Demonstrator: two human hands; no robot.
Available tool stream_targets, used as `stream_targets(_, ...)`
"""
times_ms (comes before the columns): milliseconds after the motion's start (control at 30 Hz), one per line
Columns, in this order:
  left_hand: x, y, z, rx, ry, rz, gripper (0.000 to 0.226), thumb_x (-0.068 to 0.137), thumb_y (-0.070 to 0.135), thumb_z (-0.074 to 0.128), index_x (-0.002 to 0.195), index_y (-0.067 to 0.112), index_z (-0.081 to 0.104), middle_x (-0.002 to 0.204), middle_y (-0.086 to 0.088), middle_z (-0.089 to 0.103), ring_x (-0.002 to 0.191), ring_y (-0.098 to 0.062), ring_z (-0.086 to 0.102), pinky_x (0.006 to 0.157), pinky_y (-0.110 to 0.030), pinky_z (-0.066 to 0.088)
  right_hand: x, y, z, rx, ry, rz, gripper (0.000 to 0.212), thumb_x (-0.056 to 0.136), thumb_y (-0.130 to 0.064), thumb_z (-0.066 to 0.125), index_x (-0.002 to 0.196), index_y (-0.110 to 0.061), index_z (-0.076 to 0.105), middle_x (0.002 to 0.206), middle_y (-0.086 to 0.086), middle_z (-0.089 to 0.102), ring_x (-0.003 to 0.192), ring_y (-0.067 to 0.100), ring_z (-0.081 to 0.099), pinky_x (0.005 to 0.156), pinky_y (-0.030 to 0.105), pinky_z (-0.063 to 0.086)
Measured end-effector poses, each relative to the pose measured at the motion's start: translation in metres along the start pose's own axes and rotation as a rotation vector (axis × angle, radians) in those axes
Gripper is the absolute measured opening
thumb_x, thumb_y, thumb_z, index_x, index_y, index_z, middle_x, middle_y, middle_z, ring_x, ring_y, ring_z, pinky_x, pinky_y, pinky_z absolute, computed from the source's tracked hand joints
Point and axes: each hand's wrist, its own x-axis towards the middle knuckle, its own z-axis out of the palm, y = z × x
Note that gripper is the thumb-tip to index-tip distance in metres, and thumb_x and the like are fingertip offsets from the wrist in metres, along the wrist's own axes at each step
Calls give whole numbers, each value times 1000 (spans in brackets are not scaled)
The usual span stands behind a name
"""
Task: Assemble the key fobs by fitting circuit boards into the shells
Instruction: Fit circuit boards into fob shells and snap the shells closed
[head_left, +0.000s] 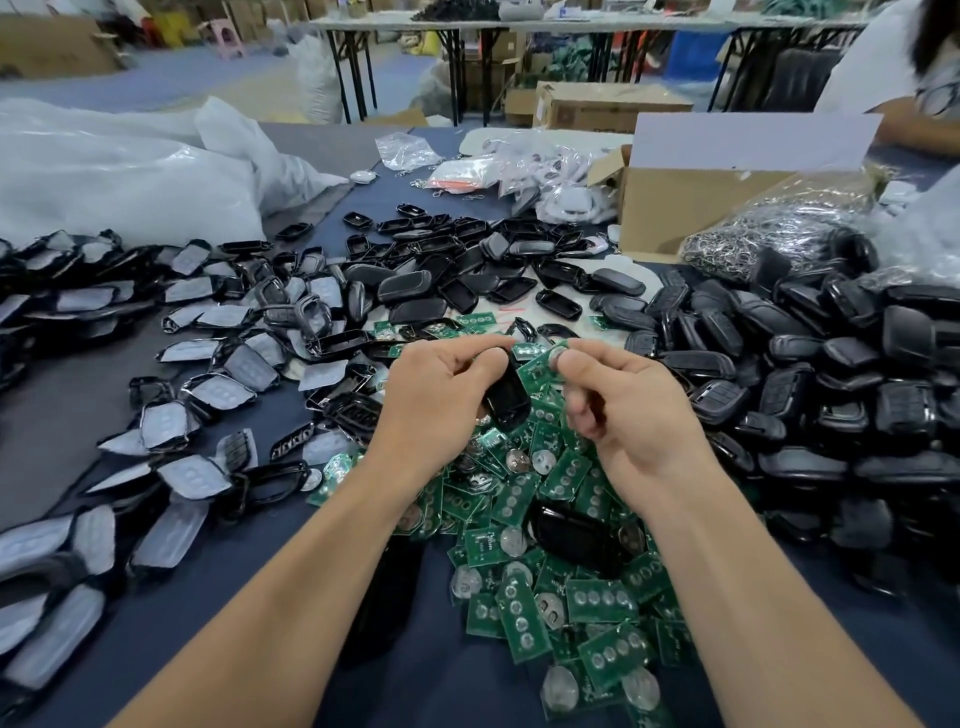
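I'm looking down at both hands, raised over the middle of the table (223, 613). My left hand (441, 395) has its fingers curled around a glossy black shell (508, 397). The thumb and fingertips grip its far end. The shell's long axis runs nearly straight away from me, with the far end leaning a little left, and the near end hangs free below the palm, pointing back towards me. Its shiny side faces right, toward the other hand.

My right hand (623, 410) pinches a green circuit board (537, 366) between thumb and forefinger, and the other fingers are curled in loosely underneath. The end of the board with the silver coin cell (558, 356) sits right at the fingertips. The rest of the board slopes down and left until it is just beside the shell's upper half. I cannot tell whether board and shell actually touch, because the board blends into the green behind it.

Under both hands is a loose pile of circuit boards (524, 613), and one more black shell (574, 535) lies on top of it near my right forearm. A heap of black shells (831, 395) fills the right side. Grey rubber keypads (171, 421) in black frames are spread over the left. Further back there is a cardboard box (691, 213), a bag of metal rings (774, 234) and white plastic bags (130, 176).
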Motion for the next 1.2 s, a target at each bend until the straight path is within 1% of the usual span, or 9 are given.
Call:
stream_targets(200, 1, -6, -3, -34, 4, -5, 12, 89, 31, 79, 95, 42, 79, 51, 9, 66, 40, -8, 49, 44, -19, 40, -2, -2, 1, -24, -63, -73, 14, 96, -6, 67, 88, -17, 72, 70, 6, 68, 56, 13, 53, 53, 23, 40)
stream_targets(300, 1, -6, -4, -44, 25, -7, 12, 88, 32, 82, 87, 43, 78, 52, 2, 68, 39, -8, 53, 41, -19, 41, -2, 2, 1, -162, -91, -113, 30, 94, 1, 67, 109, -25, 72, 70, 5, 68, 57, 11, 54, 53, 20, 43)
stream_targets(400, 3, -1, -3, -154, 32, -40, 8, 90, 28, 81, 84, 33, 84, 58, 2, 72, 42, -9, 53, 42, -18, 41, -3, 4, 3, -294, -146, -126, 21, 92, -2, 71, 103, -18, 77, 69, 6, 71, 52, 11, 53, 49, 18, 43)
stream_targets(633, -2, 7, -2, -215, -27, 9, 36, 94, 43, 72, 63, 26, 78, 56, 5, 66, 48, -9, 55, 50, -23, 48, -7, 6, 8, -357, -119, -137, 16, 87, -2, 74, 78, -15, 78, 65, 9, 72, 46, 11, 50, 44, 17, 41)
stream_targets(733, -5, 8, 0, -235, -105, 32, 8, 91, 26, 76, 93, 27, 84, 74, 9, 77, 63, -10, 72, 60, -24, 58, -5, 9, 10, -242, 35, -120, 16, 87, 1, 73, 81, -12, 78, 65, 11, 70, 48, 13, 50, 46, 17, 42)
stream_targets(833, -4, 5, 0, -185, -142, 23, 50, 80, 18, 77, 130, 22, 72, 97, 5, 82, 87, -17, 79, 78, -28, 63, -2, 10, 9, -161, 109, -103, 11, 90, -2, 73, 84, -11, 77, 64, 9, 70, 49, 13, 52, 46, 18, 43)
stream_targets(933, -4, 5, 3, -171, -85, -6, 61, 86, 3, 77, 143, 14, 61, 97, 7, 82, 83, -16, 79, 72, -22, 61, -2, 13, 7, -191, 136, -143, 12, 88, -5, 74, 83, -15, 76, 64, 6, 72, 49, 13, 55, 47, 18, 43)
stream_targets(1133, -5, 8, 3, 85, 41, -5, 33, 94, 11, 73, 123, 27, 77, 83, 17, 79, 61, -6, 73, 57, -19, 58, -3, 14, 3, -346, 213, -297, 18, 80, -10, 81, 82, -21, 67, 61, 6, 73, 51, 22, 70, 49, 30, 55)
stream_targets(1200, -8, 12, 3, 106, 35, 27, 37, 93, 15, 75, 108, 49, 78, 79, 15, 79, 60, -11, 72, 61, -29, 62, -3, 13, 2, -392, 211, -344, 18, 78, -11, 80, 79, -24, 68, 62, 3, 73, 53, 21, 72, 51, 31, 58)
